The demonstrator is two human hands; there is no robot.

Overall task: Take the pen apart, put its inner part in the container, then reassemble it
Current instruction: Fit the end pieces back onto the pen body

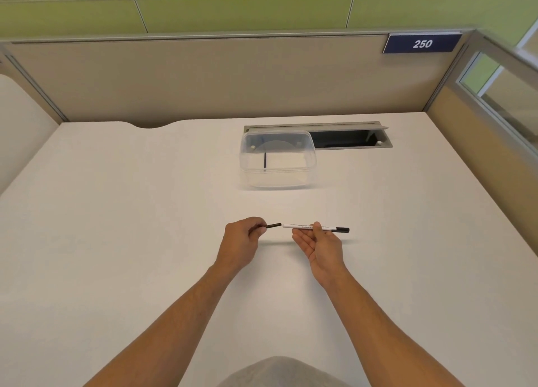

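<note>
My right hand (318,245) pinches a white pen barrel (300,226) with a black end, held level above the desk. My left hand (241,239) is closed around a short black pen piece (273,225), whose free end points at the barrel's open end with a small gap between them. Further back stands a clear plastic container (278,180); a thin dark rod (265,162), the pen's inner part, lies inside it near the left wall.
The white desk (116,226) is bounded by beige partition walls behind and at the right. An open cable slot (349,139) lies just behind the container. A blue sign reading 250 (422,43) hangs on the back partition.
</note>
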